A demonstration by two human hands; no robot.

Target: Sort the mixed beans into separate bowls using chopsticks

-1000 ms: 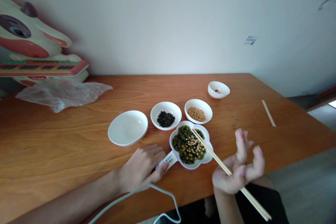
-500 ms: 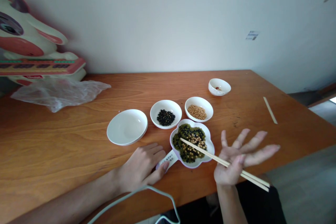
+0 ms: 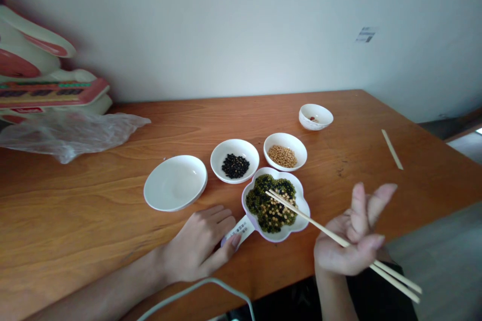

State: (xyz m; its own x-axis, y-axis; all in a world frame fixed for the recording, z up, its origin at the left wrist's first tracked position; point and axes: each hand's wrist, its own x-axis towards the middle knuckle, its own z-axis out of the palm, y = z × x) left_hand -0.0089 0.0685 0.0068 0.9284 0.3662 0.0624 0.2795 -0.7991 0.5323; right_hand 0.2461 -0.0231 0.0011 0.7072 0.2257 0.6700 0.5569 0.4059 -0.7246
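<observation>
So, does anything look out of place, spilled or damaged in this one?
Two minor oddities: a narrow cream-coloured strip lies alone on the brown wooden table, away from the round white bowls, and a thin pale cable loops across the view by the bare left hand. No clear spill or damage shows.

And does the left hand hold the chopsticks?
No, the right hand holds the chopsticks, while the left hand holds the handle of the flower-shaped dish.

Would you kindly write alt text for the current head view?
A person's right hand holds chopsticks over a flower-shaped dish of mixed beans, while the left hand holds its handle. Beyond it stand two white bowls, one of black beans, one of tan beans.
</observation>
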